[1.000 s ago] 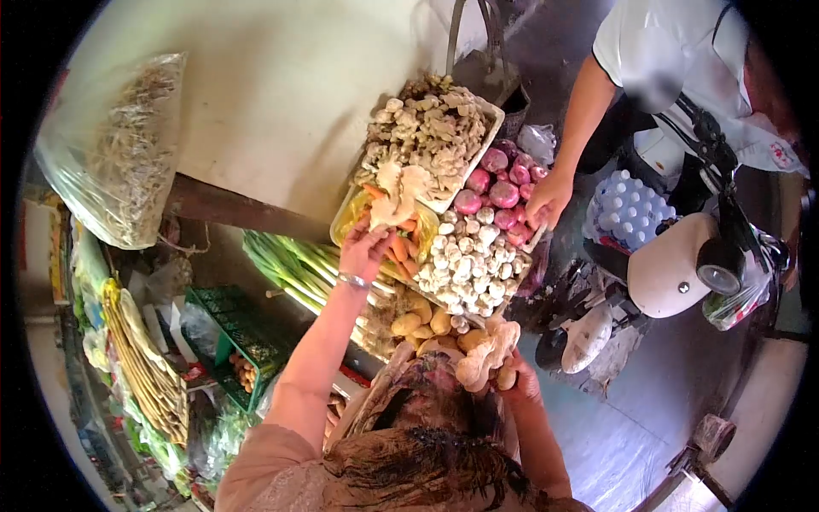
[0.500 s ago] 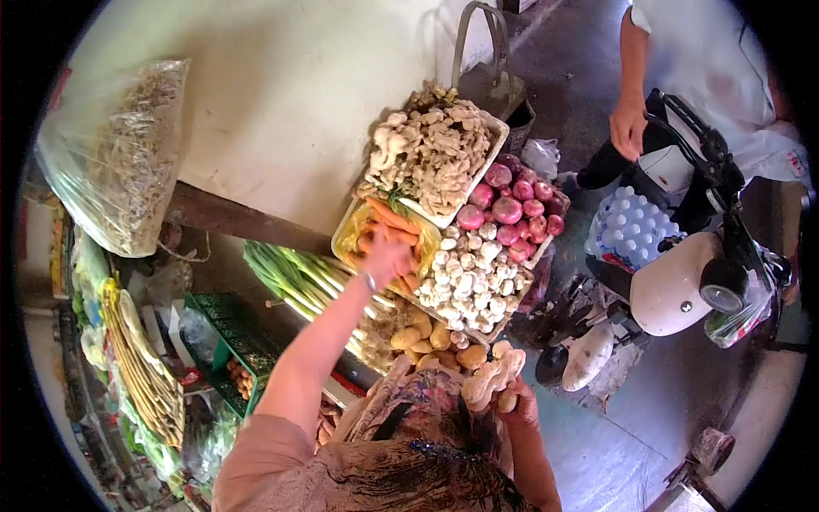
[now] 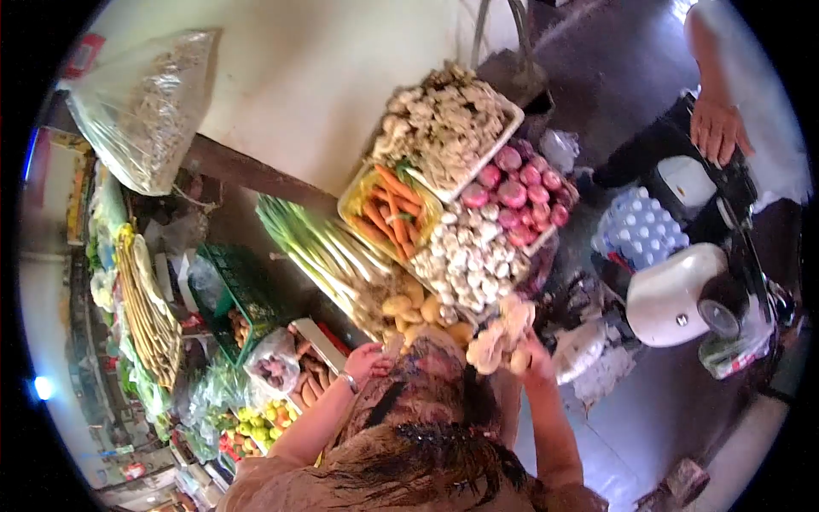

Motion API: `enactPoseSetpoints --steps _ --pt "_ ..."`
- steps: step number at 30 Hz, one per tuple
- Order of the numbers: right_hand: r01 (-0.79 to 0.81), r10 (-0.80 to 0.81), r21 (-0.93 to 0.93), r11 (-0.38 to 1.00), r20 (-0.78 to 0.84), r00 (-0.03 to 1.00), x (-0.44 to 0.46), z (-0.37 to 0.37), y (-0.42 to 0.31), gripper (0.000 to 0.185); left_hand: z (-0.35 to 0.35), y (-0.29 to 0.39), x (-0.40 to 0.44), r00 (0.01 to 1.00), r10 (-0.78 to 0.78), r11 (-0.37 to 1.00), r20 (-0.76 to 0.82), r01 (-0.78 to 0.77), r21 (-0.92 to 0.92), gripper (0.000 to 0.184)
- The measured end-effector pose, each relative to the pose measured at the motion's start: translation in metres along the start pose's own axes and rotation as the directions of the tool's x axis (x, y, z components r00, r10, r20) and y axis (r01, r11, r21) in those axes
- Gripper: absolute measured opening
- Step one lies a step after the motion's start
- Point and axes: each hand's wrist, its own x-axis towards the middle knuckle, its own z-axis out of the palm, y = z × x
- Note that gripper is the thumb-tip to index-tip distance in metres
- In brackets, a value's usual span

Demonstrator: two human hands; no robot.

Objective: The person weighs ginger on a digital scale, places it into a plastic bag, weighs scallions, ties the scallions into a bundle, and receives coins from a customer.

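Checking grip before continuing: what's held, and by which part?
The right hand holds ginger by its lower right end; whether the left hand holds anything is unclear.

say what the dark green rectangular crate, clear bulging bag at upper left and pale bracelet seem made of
Dark green rectangular crate: likely matt plastic, with openwork walls. Clear bulging bag: glossy plastic film, from its creases and glints. Pale bracelet: perhaps polished metal, from its light sheen, but too small to tell.

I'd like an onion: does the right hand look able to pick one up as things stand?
Probably not: the right hand holds ginger, though the way to the onions looks open.
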Motion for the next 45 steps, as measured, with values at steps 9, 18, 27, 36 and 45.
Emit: enactPoseSetpoints --steps 9,18,27,36,45 --pt "0.050 -0.080 0.180 0.982 0.160 0.984 -0.016 0.005 -0.017 0.064 0.031 -0.055 -0.027 0.886 0.303 0.937 0.352 -0.344 0.058 0.043" --pt "-0.272 0.272 0.160 0.949 0.023 0.962 -0.051 -0.011 0.079 0.056 -0.034 -0.191 -0.092 0.906 0.424 0.906 0.003 -0.424 -0.001 0.035" --pt "-0.409 0.335 -0.709 0.574 -0.253 0.908 -0.089 0.028 0.158 0.038 -0.029 -0.480 -0.161 0.850 0.087 0.937 -0.520 -0.247 -0.248 0.035" --pt "-0.490 0.765 -0.829 0.268 -0.126 0.632 -0.072 0.154 0.228 0.047 0.139 -0.583 -0.210 0.714 -0.297 0.780 -0.634 -0.201 -0.592 0.035" --pt "-0.429 0.796 -0.889 -0.161 -0.374 0.476 -0.051 0.122 0.388 0.039 0.245 -0.684 -0.201 0.530 -0.613 0.480 -0.585 -0.339 -0.809 0.031"
